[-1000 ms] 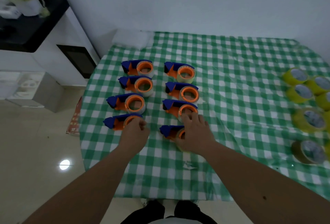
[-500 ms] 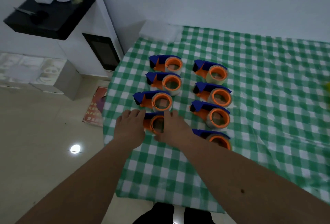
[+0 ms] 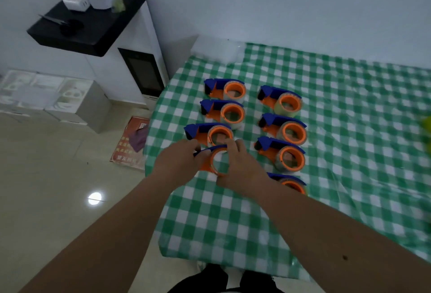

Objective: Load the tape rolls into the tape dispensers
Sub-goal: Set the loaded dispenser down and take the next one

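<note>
Both hands closed on the nearest dispenser (image 3: 215, 161) in the left column, near the left edge of the surface (image 3: 210, 218) with its green checked cloth. The left hand (image 3: 179, 164) curled round the blue handle end while the right hand (image 3: 238, 169) cupped the orange ring, fingers bent over its top and thumb below. Seven more dispensers sat in two columns: three directly behind (image 3: 210, 133), (image 3: 222, 112), (image 3: 225, 88) and four to the right (image 3: 281, 101), (image 3: 283, 128), (image 3: 281, 155), (image 3: 290, 183), the nearest of those partly hidden by the right forearm. All appeared to carry a clear roll on the orange hub, so loading looked close to finished, though the roll in the gripped one could not be made out clearly.

The risks lay in the crowding and the edge. The third dispenser sat just beyond the fingertips, and a careless lift or twist could knock it out of line. The gripped dispenser sat near the cloth's left drop-off, so a slip of the left hand might send it to the tiled floor (image 3: 58, 187). The cutter under the blue hood probably has teeth, and fingers wrapped there could be nicked. A roll not fully seated on its hub could pop off under pressure.
</note>
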